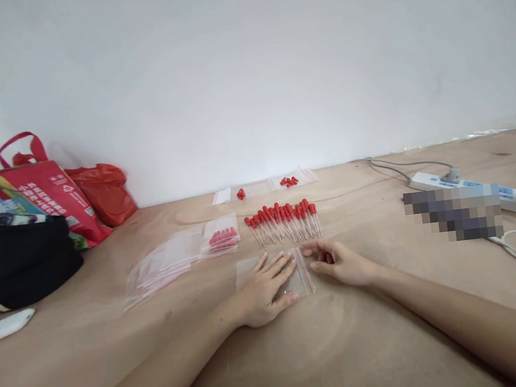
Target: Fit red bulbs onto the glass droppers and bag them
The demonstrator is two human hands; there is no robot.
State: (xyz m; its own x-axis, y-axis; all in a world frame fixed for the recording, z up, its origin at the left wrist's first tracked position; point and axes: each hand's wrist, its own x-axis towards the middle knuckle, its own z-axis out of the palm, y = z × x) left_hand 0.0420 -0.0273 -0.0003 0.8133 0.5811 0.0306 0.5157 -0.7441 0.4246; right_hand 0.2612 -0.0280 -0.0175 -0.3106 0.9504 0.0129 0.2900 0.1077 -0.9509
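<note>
A clear zip bag (301,278) with a red line along its right-hand seal lies flat on the wooden table. My left hand (268,285) rests palm down over it, fingers spread. Beside the sealed edge is my right hand (340,262), its fingers half curled, with a gap between thumb and forefinger; whether it touches the bag is unclear. Just beyond both hands lies a row of glass droppers with red rubber bulbs (283,215). To their left, a zip bag holding red bulbs (223,237) lies at the end of a fanned stack of zip bags (163,261).
Near the wall are more red bulbs (289,181) on a clear bag and a loose red bulb cluster (240,193). A power strip (428,181) with cables lies at right, near a pixelated dark object (456,214). Shopping bags (53,198) and black cloth (28,260) stand left.
</note>
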